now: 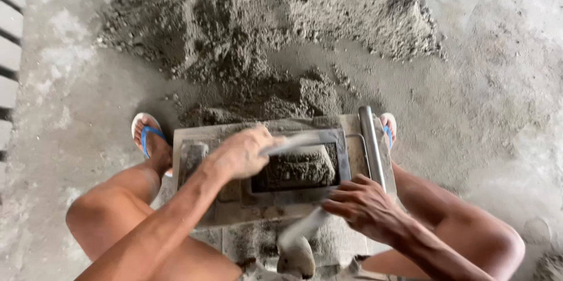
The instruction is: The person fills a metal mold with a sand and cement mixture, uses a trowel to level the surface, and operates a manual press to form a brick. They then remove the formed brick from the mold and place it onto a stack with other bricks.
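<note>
Now your left hand (243, 153) is closed around a flat tool (293, 141), a pale blade that looks blurred, and it holds that tool over the near-left corner of the mould (343, 158). The mould is a rectangular metal frame, open on top, and it sits on a grey metal plate (193, 140) between your knees. Inside the frame lies a dark, damp mix (296, 168) with a rough, uneven surface that does not reach the rim on the near side.

Your right hand (360, 205) rests on the near edge of the mould with its fingers (340, 203) spread and bent; it grips nothing that you can make out. Just beyond it, a round metal bar (370, 143) runs along the right side of the frame, pointing away from you, with a thin wire handle (358, 140) beside it.

Below your right hand a pale blurred shape (302, 231) slants down toward a rounded lump (296, 257); what it is cannot be told.

Beyond the mould, a large pile (264, 29) of the same grey mix spreads across the concrete floor (498, 82), with a smaller loose heap (275, 96) just against the far edge of the plate. Your left foot wears a white sandal (146, 134) with a blue strap, planted left of the plate; your right sandal (388, 125) peeks out past the bar. At the far left edge, pale slats (9, 41) stand in a row.
</note>
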